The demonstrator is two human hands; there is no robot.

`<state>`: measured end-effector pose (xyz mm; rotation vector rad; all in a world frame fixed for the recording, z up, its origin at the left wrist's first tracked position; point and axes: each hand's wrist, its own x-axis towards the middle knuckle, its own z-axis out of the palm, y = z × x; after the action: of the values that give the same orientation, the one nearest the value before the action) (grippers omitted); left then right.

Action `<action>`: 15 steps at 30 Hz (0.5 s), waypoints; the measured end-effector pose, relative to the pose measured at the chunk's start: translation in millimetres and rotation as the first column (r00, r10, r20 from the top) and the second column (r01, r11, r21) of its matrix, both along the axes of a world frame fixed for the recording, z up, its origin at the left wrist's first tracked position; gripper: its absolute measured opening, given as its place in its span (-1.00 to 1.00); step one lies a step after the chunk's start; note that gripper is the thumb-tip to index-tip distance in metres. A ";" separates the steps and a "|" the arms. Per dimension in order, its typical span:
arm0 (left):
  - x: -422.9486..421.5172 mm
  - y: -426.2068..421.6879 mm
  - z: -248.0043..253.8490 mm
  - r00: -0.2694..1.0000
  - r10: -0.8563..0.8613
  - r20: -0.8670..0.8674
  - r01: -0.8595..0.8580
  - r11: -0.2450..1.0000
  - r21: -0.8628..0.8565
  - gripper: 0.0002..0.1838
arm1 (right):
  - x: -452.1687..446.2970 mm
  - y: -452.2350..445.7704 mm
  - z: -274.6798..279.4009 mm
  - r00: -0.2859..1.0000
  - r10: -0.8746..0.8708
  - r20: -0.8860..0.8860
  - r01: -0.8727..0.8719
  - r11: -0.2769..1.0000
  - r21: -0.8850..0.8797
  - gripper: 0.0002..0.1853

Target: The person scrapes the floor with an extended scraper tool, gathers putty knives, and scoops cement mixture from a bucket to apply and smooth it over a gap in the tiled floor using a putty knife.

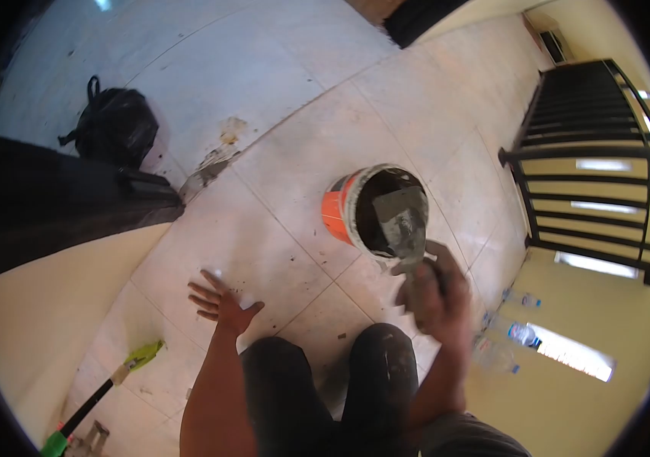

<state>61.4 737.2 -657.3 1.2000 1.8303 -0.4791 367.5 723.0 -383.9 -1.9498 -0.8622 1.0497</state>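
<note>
My right hand [437, 297] is closed round the handle of a putty knife [403, 221], whose wide blade is smeared with grey paste. Behind the blade stands an orange and white bucket [338, 209], its rim crusted and its inside dark; the blade overlaps the opening in this view, and I cannot tell whether it touches. Fingers spread, my left hand [226, 303] is over the tiled floor to the left of my knees and holds nothing. Whether its palm presses on the tiles is not clear.
A black plastic bag [118, 126] sits at the upper left, beyond a dark door frame [58, 202]. Broken, stained floor [207, 171] lies by the frame. A green-ended tool [100, 400] rests lower left. Black railing [591, 164] and plastic bottles [521, 333] are on the right.
</note>
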 end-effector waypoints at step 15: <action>-2.4 -6.8 -15.1 0.997 -0.008 -0.079 0.011 0.999 0.040 0.89 | 85.2 103.7 -112.7 0.438 0.819 0.371 -0.388 0.545 -0.743 -0.82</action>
<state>59.0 730.4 -672.5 1.2332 1.9097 -0.5037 452.7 826.7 -496.6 -2.6819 -2.0888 1.0270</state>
